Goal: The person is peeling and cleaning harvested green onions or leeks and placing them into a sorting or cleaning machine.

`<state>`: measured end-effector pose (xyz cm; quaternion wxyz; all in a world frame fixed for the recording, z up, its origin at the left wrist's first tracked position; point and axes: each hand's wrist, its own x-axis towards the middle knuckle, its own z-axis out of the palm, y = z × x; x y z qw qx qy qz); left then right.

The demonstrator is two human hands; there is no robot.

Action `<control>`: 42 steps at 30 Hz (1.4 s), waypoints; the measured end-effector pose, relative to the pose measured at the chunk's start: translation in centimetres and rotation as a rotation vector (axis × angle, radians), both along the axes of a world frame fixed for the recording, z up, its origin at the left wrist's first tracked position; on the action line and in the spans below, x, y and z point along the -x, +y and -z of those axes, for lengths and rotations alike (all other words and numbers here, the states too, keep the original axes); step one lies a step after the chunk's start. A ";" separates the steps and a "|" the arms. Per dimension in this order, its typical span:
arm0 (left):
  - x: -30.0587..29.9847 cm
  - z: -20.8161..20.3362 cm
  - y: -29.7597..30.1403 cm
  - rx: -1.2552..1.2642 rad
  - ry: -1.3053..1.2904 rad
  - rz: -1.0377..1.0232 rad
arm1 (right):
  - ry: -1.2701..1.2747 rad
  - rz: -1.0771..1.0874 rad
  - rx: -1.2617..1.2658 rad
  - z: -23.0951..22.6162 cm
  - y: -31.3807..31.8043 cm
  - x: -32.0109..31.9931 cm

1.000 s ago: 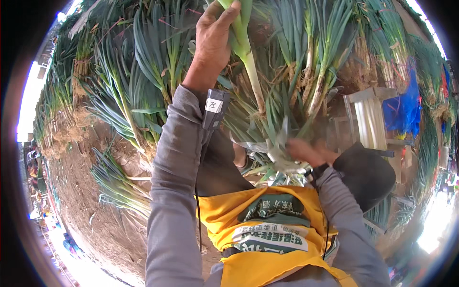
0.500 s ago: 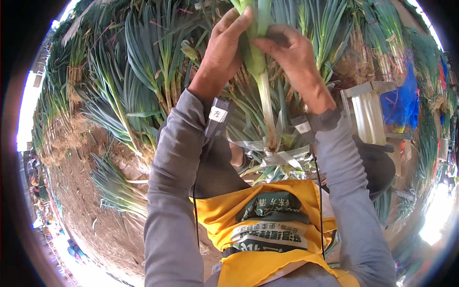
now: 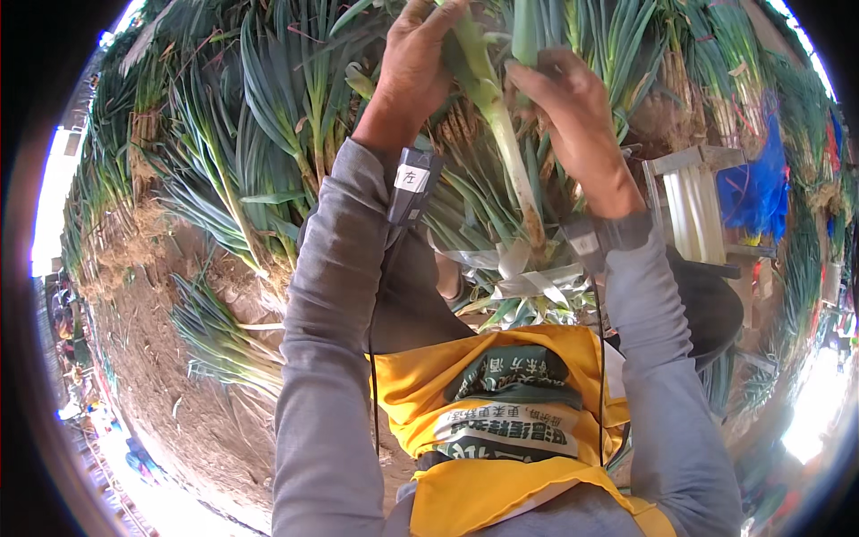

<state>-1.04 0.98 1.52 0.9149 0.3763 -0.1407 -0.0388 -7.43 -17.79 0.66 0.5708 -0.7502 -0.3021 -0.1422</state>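
Note:
My left hand (image 3: 419,63) grips the upper green part of a long leek (image 3: 506,152), which hangs with its pale stem and roots pointing down toward my lap. My right hand (image 3: 573,116) is raised beside it and pinches a green leaf of the same leek near the top. Both arms wear grey sleeves with small dark devices at the wrists. A yellow apron (image 3: 501,421) covers my lap below the leek's root end.
Heaps of green leeks (image 3: 268,134) surround me on bare brown soil (image 3: 152,358). A loose bunch (image 3: 215,331) lies at my left. White strips (image 3: 528,277) lie on my lap. A pale frame with trimmed white stalks (image 3: 693,206) and something blue (image 3: 756,188) stand at right.
A second ago my right hand was low at my lap; it rose to the leek, which both hands now hold slightly higher and further apart.

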 end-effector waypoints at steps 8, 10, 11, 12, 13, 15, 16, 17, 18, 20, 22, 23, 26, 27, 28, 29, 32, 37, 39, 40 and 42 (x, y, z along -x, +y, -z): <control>0.0 -0.2 2.0 -0.056 -0.044 -0.118 | 0.680 0.152 0.820 13.2 -5.2 8.3; -0.1 0.0 1.7 -0.083 -0.054 -0.126 | 0.630 0.096 0.777 13.7 -5.2 8.9; 0.0 0.1 1.4 -0.107 -0.052 -0.132 | 0.706 0.081 0.853 13.0 -5.1 8.7; -0.1 0.2 1.2 -0.095 -0.062 -0.112 | 0.516 0.141 0.756 11.9 -4.6 8.1; -0.2 0.2 1.0 -0.091 -0.069 -0.103 | 0.331 0.205 0.619 10.3 -4.0 7.2; -0.1 0.4 0.6 -0.213 -0.121 -0.143 | 0.129 0.296 0.447 6.8 -2.5 4.8; 0.0 0.4 0.3 -0.182 -0.091 -0.131 | 0.004 0.300 0.367 5.5 -1.5 3.5; 0.0 0.4 0.0 -0.180 -0.093 -0.126 | 0.052 0.324 0.367 4.5 -0.3 2.3; 0.2 0.5 -0.3 -0.181 -0.073 -0.113 | -0.129 0.355 0.377 3.9 0.7 1.4; 0.3 0.5 -0.7 -0.166 -0.074 -0.126 | -0.310 0.383 0.384 3.4 2.4 0.2; 0.2 0.6 -0.7 -0.165 -0.044 -0.127 | -0.339 0.459 0.362 3.7 3.3 -0.4; 0.1 0.6 -0.5 -0.165 -0.016 -0.130 | -0.329 0.450 0.358 3.8 3.4 -0.5; -0.2 0.7 0.4 -0.222 -0.027 -0.073 | -0.257 0.468 0.314 3.8 2.4 -0.5; -0.3 0.8 0.7 -0.222 -0.027 -0.070 | -0.116 0.396 0.256 3.5 1.8 -0.5; -0.4 0.8 0.9 -0.228 -0.043 -0.048 | 0.027 0.328 0.199 3.2 1.3 -0.5; -0.5 0.9 1.0 -0.232 -0.063 -0.026 | 0.025 0.338 0.202 2.8 0.8 -0.5; -0.2 1.0 1.0 -0.231 -0.050 0.007 | 0.044 0.287 0.380 2.2 0.2 -0.4; -0.1 0.9 1.2 -0.215 -0.014 -0.094 | -0.155 0.330 0.556 4.6 0.3 1.4; -0.4 0.9 2.0 -0.276 0.128 -0.226 | -0.226 0.265 0.723 7.3 -0.3 3.4; -1.1 0.7 2.3 -0.170 0.062 -0.249 | -0.265 0.223 0.768 9.0 -0.7 4.6; -1.6 0.8 3.2 -0.174 0.021 -0.236 | -0.077 0.143 0.830 12.9 -2.3 7.3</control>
